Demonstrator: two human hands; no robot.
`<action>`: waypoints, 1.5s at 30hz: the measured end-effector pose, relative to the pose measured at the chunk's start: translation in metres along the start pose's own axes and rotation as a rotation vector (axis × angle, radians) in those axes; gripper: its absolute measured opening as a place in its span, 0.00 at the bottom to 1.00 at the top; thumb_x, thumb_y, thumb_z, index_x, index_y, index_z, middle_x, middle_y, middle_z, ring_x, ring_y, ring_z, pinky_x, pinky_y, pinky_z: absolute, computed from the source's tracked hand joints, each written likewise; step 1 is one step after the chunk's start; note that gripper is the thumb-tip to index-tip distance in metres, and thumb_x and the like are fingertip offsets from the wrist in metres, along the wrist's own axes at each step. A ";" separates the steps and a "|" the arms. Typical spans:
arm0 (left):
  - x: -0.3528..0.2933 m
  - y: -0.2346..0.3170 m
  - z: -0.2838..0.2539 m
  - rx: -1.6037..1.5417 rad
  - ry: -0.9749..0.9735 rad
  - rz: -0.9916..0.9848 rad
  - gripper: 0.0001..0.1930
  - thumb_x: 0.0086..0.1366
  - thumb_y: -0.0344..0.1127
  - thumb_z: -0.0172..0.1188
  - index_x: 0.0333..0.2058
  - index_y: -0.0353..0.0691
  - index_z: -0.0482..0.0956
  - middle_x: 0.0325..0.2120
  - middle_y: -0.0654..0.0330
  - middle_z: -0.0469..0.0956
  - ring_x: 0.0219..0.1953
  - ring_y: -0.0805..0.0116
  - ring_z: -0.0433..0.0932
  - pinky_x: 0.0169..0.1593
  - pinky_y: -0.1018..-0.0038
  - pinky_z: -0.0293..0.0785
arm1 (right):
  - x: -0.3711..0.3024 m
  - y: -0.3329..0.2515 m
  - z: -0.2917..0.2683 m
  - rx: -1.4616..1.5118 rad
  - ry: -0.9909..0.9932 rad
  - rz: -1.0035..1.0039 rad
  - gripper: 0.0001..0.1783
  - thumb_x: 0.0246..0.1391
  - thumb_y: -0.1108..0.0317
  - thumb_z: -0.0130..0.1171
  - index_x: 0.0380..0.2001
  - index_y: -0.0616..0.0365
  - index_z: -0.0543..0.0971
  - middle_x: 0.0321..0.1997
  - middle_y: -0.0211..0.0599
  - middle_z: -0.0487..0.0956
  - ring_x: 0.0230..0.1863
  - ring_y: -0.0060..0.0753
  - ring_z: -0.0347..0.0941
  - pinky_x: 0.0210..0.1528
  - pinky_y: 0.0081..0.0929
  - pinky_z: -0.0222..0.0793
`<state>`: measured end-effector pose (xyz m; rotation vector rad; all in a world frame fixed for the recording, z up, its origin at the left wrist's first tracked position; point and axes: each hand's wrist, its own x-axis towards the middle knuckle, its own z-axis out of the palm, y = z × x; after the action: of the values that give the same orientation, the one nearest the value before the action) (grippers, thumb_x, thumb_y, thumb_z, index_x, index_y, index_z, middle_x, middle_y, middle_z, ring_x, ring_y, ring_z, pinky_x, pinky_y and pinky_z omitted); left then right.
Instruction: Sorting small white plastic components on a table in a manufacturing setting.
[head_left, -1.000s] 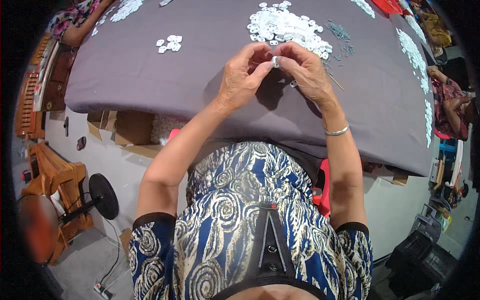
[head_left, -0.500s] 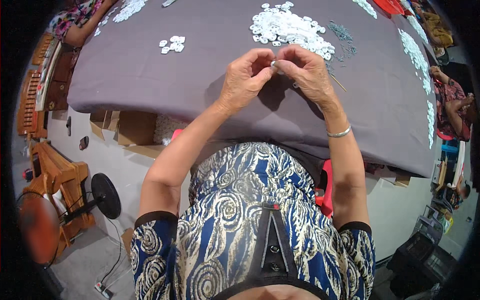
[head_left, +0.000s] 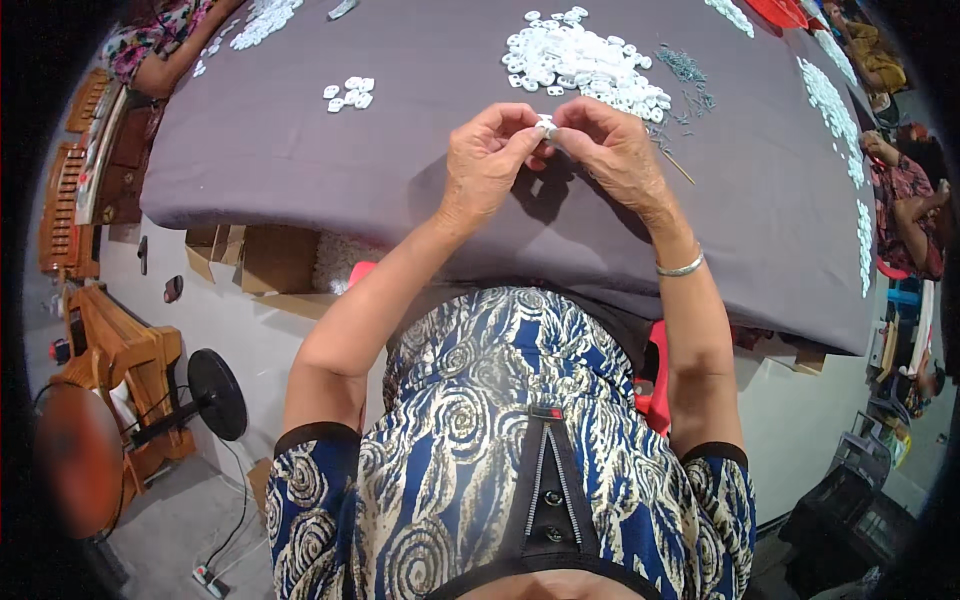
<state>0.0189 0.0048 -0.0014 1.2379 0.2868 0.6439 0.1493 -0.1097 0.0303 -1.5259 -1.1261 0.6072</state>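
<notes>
Left hand [head_left: 482, 165] and right hand [head_left: 618, 160] both pinch my small white piece [head_left: 545, 122] at the fingertips, neither nearer; long axis unclear. White pile [head_left: 580, 58] just beyond.

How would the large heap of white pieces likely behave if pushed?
The heap of white pieces would probably spread apart, since they look loose. They seem light: small, with holes visible in several. Those lying flat would likely slide rather than roll on the tablecloth.

White pieces [head_left: 580, 58], grey bits [head_left: 682, 66] on tablecloth [head_left: 300, 170]
</notes>
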 end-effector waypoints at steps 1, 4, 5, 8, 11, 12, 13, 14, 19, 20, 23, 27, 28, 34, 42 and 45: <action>-0.001 0.001 0.001 0.014 -0.001 -0.006 0.06 0.64 0.26 0.57 0.39 0.33 0.75 0.30 0.62 0.78 0.30 0.76 0.79 0.33 0.80 0.77 | -0.001 -0.002 -0.001 -0.019 0.002 0.029 0.08 0.55 0.68 0.59 0.34 0.62 0.78 0.26 0.27 0.78 0.28 0.14 0.69 0.31 0.18 0.68; -0.003 0.001 0.004 0.087 -0.008 -0.010 0.07 0.64 0.26 0.57 0.40 0.33 0.76 0.30 0.63 0.78 0.30 0.77 0.78 0.33 0.81 0.76 | 0.000 0.006 -0.002 -0.084 0.011 0.020 0.08 0.53 0.68 0.58 0.33 0.63 0.78 0.25 0.29 0.78 0.26 0.16 0.69 0.30 0.20 0.68; -0.004 0.001 0.003 0.150 -0.007 -0.005 0.07 0.64 0.26 0.57 0.41 0.33 0.76 0.30 0.64 0.78 0.30 0.78 0.77 0.34 0.81 0.75 | 0.002 0.009 -0.003 -0.127 0.010 -0.019 0.09 0.53 0.68 0.58 0.33 0.63 0.78 0.25 0.30 0.78 0.26 0.17 0.70 0.30 0.21 0.69; -0.003 0.004 -0.004 0.295 -0.019 0.025 0.08 0.62 0.26 0.57 0.41 0.34 0.77 0.29 0.66 0.78 0.29 0.81 0.75 0.33 0.81 0.73 | 0.002 0.009 0.002 -0.169 -0.028 -0.010 0.06 0.54 0.71 0.57 0.33 0.63 0.77 0.24 0.24 0.74 0.26 0.13 0.65 0.28 0.17 0.65; -0.002 0.018 -0.007 0.608 0.010 0.071 0.08 0.58 0.26 0.57 0.37 0.32 0.77 0.26 0.62 0.78 0.25 0.79 0.74 0.31 0.79 0.72 | 0.002 0.008 0.004 -0.303 0.052 -0.084 0.06 0.53 0.72 0.57 0.32 0.63 0.78 0.22 0.30 0.75 0.25 0.16 0.67 0.28 0.19 0.66; -0.002 0.020 -0.008 0.804 0.024 0.140 0.08 0.57 0.26 0.57 0.36 0.32 0.78 0.25 0.60 0.78 0.24 0.78 0.74 0.30 0.79 0.72 | 0.001 0.008 0.003 -0.382 0.103 -0.135 0.05 0.52 0.72 0.57 0.32 0.62 0.78 0.21 0.33 0.75 0.24 0.17 0.68 0.28 0.20 0.66; 0.000 0.019 -0.010 0.818 0.056 0.159 0.07 0.56 0.26 0.56 0.34 0.32 0.77 0.25 0.56 0.78 0.23 0.73 0.75 0.30 0.76 0.71 | 0.002 0.008 -0.002 -0.385 0.138 -0.143 0.05 0.52 0.72 0.57 0.31 0.62 0.78 0.22 0.37 0.77 0.24 0.20 0.69 0.28 0.22 0.68; 0.002 0.019 -0.013 0.814 0.055 0.159 0.07 0.56 0.26 0.56 0.34 0.32 0.77 0.25 0.56 0.78 0.23 0.73 0.75 0.30 0.76 0.71 | 0.002 0.009 -0.010 -0.431 0.186 -0.115 0.05 0.52 0.72 0.57 0.31 0.61 0.78 0.23 0.37 0.77 0.24 0.20 0.70 0.28 0.23 0.68; 0.009 0.022 -0.023 0.958 0.090 0.179 0.08 0.55 0.27 0.56 0.34 0.32 0.77 0.24 0.56 0.77 0.23 0.67 0.75 0.31 0.72 0.72 | -0.004 0.006 -0.074 -0.662 0.344 0.019 0.07 0.49 0.69 0.56 0.31 0.59 0.79 0.27 0.43 0.79 0.27 0.41 0.76 0.32 0.30 0.71; 0.010 0.022 -0.024 0.969 0.105 0.171 0.08 0.55 0.27 0.57 0.34 0.32 0.77 0.24 0.56 0.77 0.24 0.67 0.75 0.32 0.72 0.72 | -0.007 0.004 -0.084 -0.716 0.344 0.053 0.07 0.49 0.69 0.56 0.31 0.59 0.79 0.27 0.42 0.80 0.27 0.42 0.76 0.32 0.30 0.71; 0.009 0.026 -0.023 0.982 0.119 0.150 0.09 0.55 0.27 0.57 0.35 0.32 0.77 0.23 0.56 0.76 0.23 0.68 0.75 0.31 0.72 0.72 | -0.011 0.010 -0.097 -0.721 0.279 0.086 0.07 0.48 0.69 0.57 0.30 0.60 0.79 0.27 0.42 0.80 0.29 0.43 0.76 0.34 0.32 0.70; 0.011 0.025 -0.024 0.958 0.167 0.163 0.09 0.55 0.27 0.57 0.35 0.31 0.77 0.23 0.56 0.76 0.23 0.69 0.74 0.30 0.72 0.72 | -0.008 0.026 -0.092 -0.721 0.238 -0.013 0.08 0.49 0.69 0.58 0.30 0.63 0.77 0.24 0.38 0.77 0.26 0.31 0.71 0.33 0.27 0.67; 0.011 0.024 -0.025 0.946 0.175 0.191 0.08 0.55 0.27 0.58 0.35 0.31 0.77 0.24 0.56 0.76 0.23 0.69 0.74 0.30 0.72 0.71 | -0.007 0.027 -0.091 -0.716 0.232 -0.017 0.08 0.49 0.69 0.58 0.30 0.63 0.77 0.24 0.38 0.77 0.26 0.31 0.71 0.33 0.27 0.67; 0.011 0.022 -0.024 0.877 0.190 0.258 0.07 0.55 0.26 0.59 0.33 0.31 0.77 0.25 0.58 0.74 0.22 0.72 0.72 0.28 0.74 0.71 | -0.010 0.027 -0.090 -0.801 0.201 0.055 0.08 0.49 0.70 0.58 0.29 0.64 0.75 0.23 0.40 0.75 0.24 0.33 0.69 0.32 0.30 0.66; 0.006 0.019 -0.018 0.817 0.154 0.311 0.05 0.56 0.24 0.59 0.32 0.32 0.77 0.24 0.61 0.74 0.21 0.76 0.71 0.27 0.78 0.70 | -0.005 0.019 -0.071 -0.582 0.154 0.035 0.08 0.52 0.69 0.57 0.29 0.64 0.74 0.21 0.36 0.73 0.23 0.26 0.66 0.29 0.26 0.64; 0.005 0.020 -0.016 0.808 0.141 0.296 0.05 0.56 0.25 0.59 0.32 0.33 0.77 0.24 0.61 0.74 0.21 0.76 0.71 0.27 0.78 0.70 | -0.004 0.013 -0.067 -0.520 0.163 0.026 0.08 0.52 0.69 0.57 0.29 0.63 0.74 0.22 0.35 0.73 0.24 0.27 0.66 0.30 0.26 0.65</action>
<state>0.0083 0.0240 0.0127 2.0363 0.5157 0.9149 0.2082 -0.1436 0.0355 -1.9931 -1.1939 0.2020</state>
